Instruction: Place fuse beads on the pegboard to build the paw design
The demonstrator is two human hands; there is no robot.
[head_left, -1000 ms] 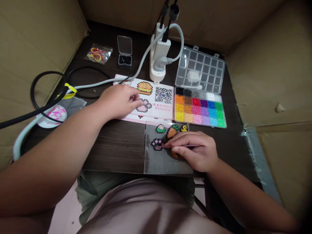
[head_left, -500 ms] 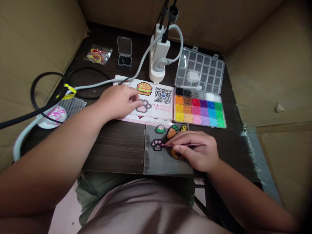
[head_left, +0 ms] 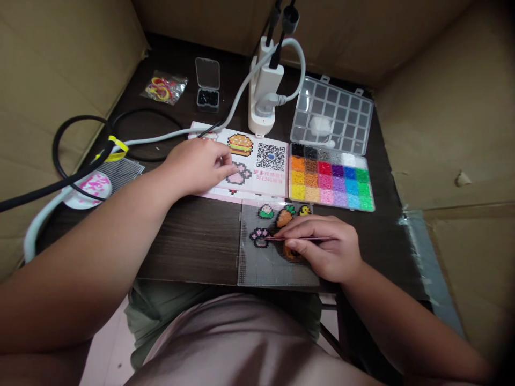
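My right hand [head_left: 324,246] is closed on thin pink tweezers [head_left: 311,238], whose tips reach the black and pink paw of beads [head_left: 259,234]. That paw sits on a clear pegboard [head_left: 261,271], along with a carrot [head_left: 285,216], a green and white shape [head_left: 266,211], a yellow duck [head_left: 304,210] and an orange shape partly under my fingers. My left hand [head_left: 201,165] rests on the printed pattern sheet [head_left: 263,185], fingers curled beside the printed paw [head_left: 238,173]; what is between its fingertips, if anything, is hidden.
An open bead case [head_left: 331,177] with coloured compartments lies right of the sheet. Behind stand a white power strip [head_left: 262,120] with cables and a small box of black beads [head_left: 208,98]. A bag [head_left: 164,89] and a pink-speckled white dish [head_left: 90,191] are at left. Cardboard walls surround the table.
The view has shifted slightly. Both hands hold nearly the same positions, with the tweezer tips still at the bead paw.
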